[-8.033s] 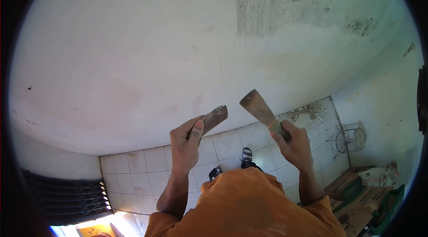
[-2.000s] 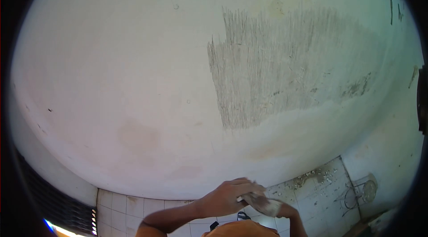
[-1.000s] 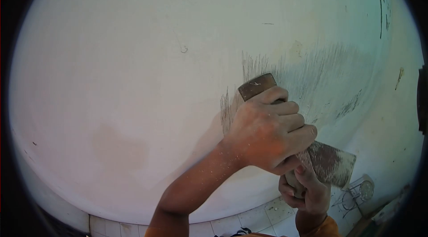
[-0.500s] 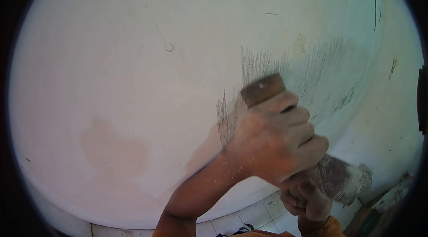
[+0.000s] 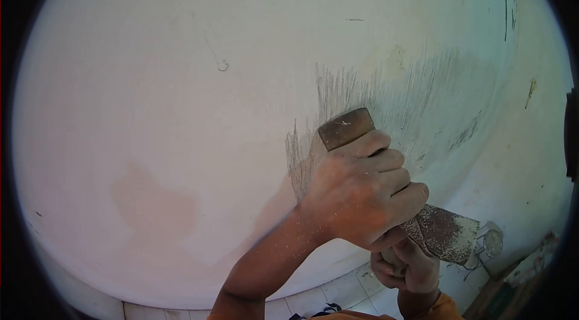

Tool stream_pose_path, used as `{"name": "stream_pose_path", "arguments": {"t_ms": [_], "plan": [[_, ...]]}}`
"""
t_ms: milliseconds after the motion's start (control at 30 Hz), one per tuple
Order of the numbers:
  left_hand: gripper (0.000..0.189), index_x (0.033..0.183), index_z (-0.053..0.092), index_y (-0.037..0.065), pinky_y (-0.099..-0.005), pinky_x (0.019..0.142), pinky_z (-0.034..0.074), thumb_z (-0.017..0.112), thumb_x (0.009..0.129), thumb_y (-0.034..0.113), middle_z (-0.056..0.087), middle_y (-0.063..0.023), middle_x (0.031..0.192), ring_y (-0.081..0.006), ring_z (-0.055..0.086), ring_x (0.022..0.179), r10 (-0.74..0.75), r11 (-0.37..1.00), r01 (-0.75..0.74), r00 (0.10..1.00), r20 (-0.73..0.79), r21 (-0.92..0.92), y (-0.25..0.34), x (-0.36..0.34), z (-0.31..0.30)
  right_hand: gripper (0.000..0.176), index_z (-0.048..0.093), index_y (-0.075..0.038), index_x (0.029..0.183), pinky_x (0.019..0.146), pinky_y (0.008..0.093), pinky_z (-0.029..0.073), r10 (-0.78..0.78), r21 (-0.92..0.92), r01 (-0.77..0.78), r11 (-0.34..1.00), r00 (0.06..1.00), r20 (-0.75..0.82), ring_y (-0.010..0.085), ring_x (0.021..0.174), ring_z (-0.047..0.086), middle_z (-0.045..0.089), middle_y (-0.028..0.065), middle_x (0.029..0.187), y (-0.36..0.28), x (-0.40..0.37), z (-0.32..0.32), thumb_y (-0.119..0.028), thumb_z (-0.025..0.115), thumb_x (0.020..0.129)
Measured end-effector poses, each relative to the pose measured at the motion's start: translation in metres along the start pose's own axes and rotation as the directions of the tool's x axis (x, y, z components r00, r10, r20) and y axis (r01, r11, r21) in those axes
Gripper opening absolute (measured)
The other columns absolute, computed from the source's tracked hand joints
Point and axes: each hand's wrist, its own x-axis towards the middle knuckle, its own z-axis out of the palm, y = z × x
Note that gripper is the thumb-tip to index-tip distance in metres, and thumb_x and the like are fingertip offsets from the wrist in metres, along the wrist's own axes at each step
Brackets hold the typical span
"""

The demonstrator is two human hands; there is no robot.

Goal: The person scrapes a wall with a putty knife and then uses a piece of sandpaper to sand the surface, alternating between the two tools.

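Observation:
My left hand point(image 5: 368, 190) is closed around a brown, dust-covered, block-like tool, reaching across from the lower left. One squared brown end point(image 5: 347, 129) sticks out above the knuckles, close to the pale wall point(image 5: 181, 109). On the other side, a wide brown end crusted with white dust point(image 5: 446, 232) shows past the fingers; it looks like part of the same tool. Just below, my right hand point(image 5: 410, 266) is curled closed near that dusty end. Its grip is partly hidden, and I cannot make out what is in it. Dark vertical scratches point(image 5: 416, 91) mark the wall around the tool.
A hook-shaped mark point(image 5: 223, 65) is on the wall at upper left. White floor tiles point(image 5: 338, 290) run along the wall's foot. A small round pale object point(image 5: 493, 240) stands at lower right, near some clutter point(image 5: 531, 266) on the floor.
Both hands and the tool have moved slightly down along the wall. The view has shifted a little, so the wall marks sit further left. Both hands remain closed.

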Motion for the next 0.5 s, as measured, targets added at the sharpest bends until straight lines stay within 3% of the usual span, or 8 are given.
{"name": "stream_pose_path", "arguments": {"t_ms": [167,500], "plan": [[0.024,0.061,0.055,0.010,-0.0294,0.062,0.041,0.059,0.044,0.026,0.038,0.0015,0.050,-0.0149,0.045,0.048,-0.013,0.999,0.008,0.996,0.083,0.050,-0.003,0.013,-0.011,0.030,0.051,0.002,0.101,0.028,0.0204,0.018,-0.240,0.032,0.239,0.970,0.970,0.031,0.0079,0.032,0.028,0.042,0.0089,0.053,-0.004,0.004,0.002,-0.027,0.048,0.093],[0.027,0.067,0.055,0.009,-0.0313,0.060,0.039,0.059,0.049,0.028,0.039,0.0009,0.052,-0.0162,0.047,0.051,0.011,0.998,-0.017,0.995,0.099,0.063,-0.005,0.014,-0.015,0.037,0.047,0.008,0.108,0.029,0.0197,0.020,-0.117,-0.109,0.123,0.986,0.991,0.068,0.0086,0.034,0.032,0.044,0.0121,0.055,-0.017,-0.001,0.007,-0.027,0.045,0.095]]}}
